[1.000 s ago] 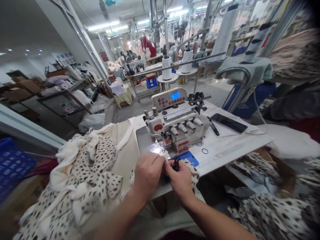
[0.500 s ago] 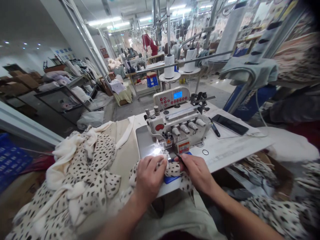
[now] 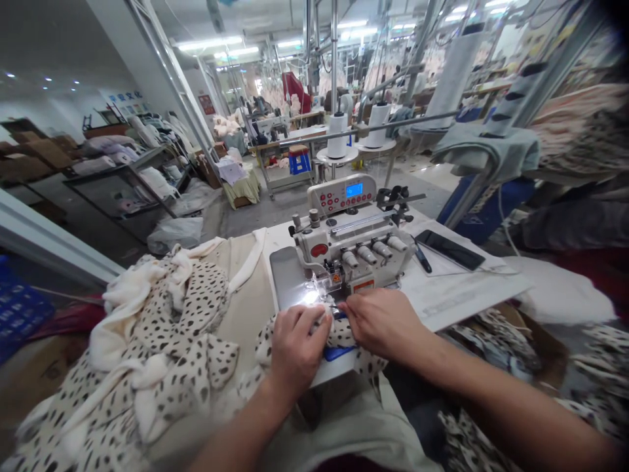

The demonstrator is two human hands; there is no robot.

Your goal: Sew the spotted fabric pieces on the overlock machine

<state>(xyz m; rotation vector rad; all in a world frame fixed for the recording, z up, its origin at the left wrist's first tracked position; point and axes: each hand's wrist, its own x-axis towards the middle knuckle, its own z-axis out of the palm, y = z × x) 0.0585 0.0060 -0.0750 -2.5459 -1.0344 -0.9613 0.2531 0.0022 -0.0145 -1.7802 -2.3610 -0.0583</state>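
Observation:
A white sewing machine (image 3: 354, 246) with a lit blue display stands on the table, its lamp shining on the needle area. Just in front of that area my left hand (image 3: 298, 341) presses spotted fabric (image 3: 341, 333), fingers together on the cloth. My right hand (image 3: 386, 321) is closed beside the presser area, with the tip of a thin dark tool showing at its fingers. Spotted cloth hangs below this hand over the table's front edge.
Spotted garments with cream trim (image 3: 167, 347) are heaped at the left. A phone (image 3: 451, 250) and a dark pen-like object (image 3: 422, 257) lie right of the machine. Thread cones (image 3: 337, 136) stand behind it. A box of fabric scraps (image 3: 535, 341) sits below right.
My right hand has turned and moved up and slightly left, bringing the dark tool's tip to the presser area. My left hand has hardly moved. The view has shifted slightly.

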